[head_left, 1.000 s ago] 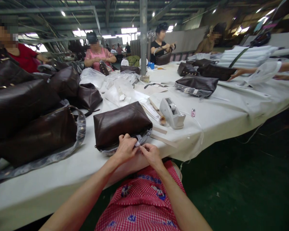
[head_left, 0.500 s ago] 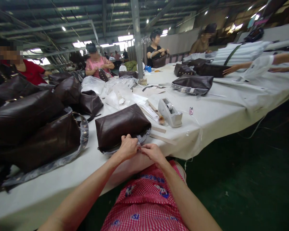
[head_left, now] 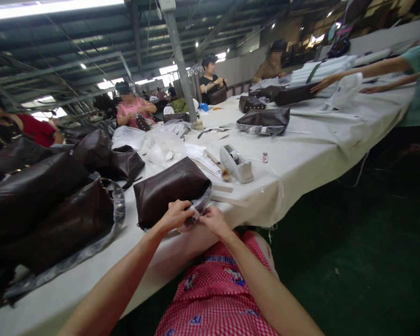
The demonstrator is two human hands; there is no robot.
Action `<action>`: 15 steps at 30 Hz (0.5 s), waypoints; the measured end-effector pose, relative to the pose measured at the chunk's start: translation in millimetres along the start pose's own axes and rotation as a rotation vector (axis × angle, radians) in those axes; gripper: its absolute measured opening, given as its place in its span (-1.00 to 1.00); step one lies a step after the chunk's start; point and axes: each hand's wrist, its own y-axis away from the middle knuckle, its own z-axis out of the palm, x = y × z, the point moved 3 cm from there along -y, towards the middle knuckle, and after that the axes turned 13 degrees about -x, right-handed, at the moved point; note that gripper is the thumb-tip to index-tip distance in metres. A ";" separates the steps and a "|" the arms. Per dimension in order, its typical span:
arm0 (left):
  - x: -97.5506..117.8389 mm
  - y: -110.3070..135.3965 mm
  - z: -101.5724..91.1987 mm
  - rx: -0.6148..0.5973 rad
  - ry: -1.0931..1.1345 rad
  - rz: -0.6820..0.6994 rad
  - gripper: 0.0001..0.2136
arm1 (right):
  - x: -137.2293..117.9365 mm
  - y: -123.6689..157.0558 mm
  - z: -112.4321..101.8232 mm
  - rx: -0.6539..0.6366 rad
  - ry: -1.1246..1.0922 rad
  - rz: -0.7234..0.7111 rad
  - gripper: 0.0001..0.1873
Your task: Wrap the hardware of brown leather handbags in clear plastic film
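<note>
A dark brown leather handbag (head_left: 170, 189) lies on its side near the edge of the white-covered table. Clear plastic wrap (head_left: 203, 199) runs along its near right side, around what looks like the strap. My left hand (head_left: 178, 215) is closed on this wrapped strap at the bag's near side, with a small whitish piece by its fingertips. Just to the right, my right hand (head_left: 214, 221) pinches the same plastic wrap, fingertips close to the left ones. Exactly what lies between the right fingertips is too small to make out.
Several brown handbags (head_left: 52, 219) are heaped on the left. A grey tape dispenser (head_left: 236, 163) stands beyond the bag, near flat strips (head_left: 229, 200) and loose plastic sheets (head_left: 168, 140). Another wrapped bag (head_left: 264, 120) lies farther back. Co-workers stand around the table; one reaches past a white fan (head_left: 345, 91).
My hands have drawn slightly apart, and a whitish piece now shows between them at the plastic wrap. The camera view has shifted right; the bag stays in place on the table.
</note>
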 end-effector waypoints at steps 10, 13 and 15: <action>-7.3 3.0 -7.3 0.030 0.089 0.049 -0.76 | -16.9 11.7 0.1 0.194 0.040 -0.082 -0.81; -5.7 3.0 -7.8 0.058 0.087 0.063 -0.76 | -17.3 15.0 -0.3 0.198 -0.028 -0.083 -0.79; -4.4 3.2 -6.7 0.073 0.074 0.057 -0.75 | -16.4 16.7 2.0 0.133 -0.140 -0.063 -0.78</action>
